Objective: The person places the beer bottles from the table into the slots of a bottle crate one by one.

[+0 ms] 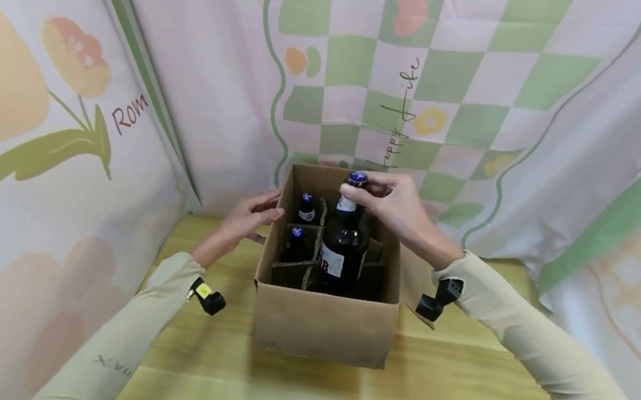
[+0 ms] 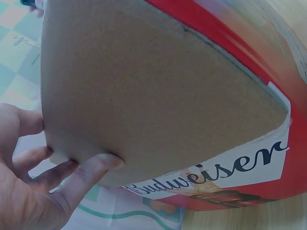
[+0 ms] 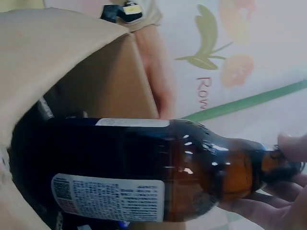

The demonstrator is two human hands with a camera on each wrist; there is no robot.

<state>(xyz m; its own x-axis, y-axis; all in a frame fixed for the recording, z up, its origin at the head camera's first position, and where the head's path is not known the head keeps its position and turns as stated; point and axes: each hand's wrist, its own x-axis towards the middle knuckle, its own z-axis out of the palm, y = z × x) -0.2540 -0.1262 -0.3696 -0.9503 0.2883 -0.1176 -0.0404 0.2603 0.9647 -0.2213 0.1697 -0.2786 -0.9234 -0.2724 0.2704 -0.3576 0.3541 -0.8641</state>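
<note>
In the head view my right hand (image 1: 399,206) pinches the neck of a brown beer bottle (image 1: 346,236) with a blue cap and a white label. Its lower part is down inside a cardboard box (image 1: 324,322); the right wrist view shows the bottle's back label (image 3: 117,199) and the neck between thumb and fingers. My left hand (image 1: 241,220) is at the box's left side, and its fingertips touch a brown flap (image 2: 158,96) in the left wrist view. Two blue-capped bottles, a rear one (image 1: 307,208) and a nearer one (image 1: 296,243), stand in left-hand compartments.
Cardboard dividers (image 1: 297,263) split the box inside. The left wrist view shows its red outer side with Budweiser lettering (image 2: 254,160). The box sits on a light wooden table (image 1: 423,396). Printed curtains (image 1: 353,65) hang close behind it and at both sides.
</note>
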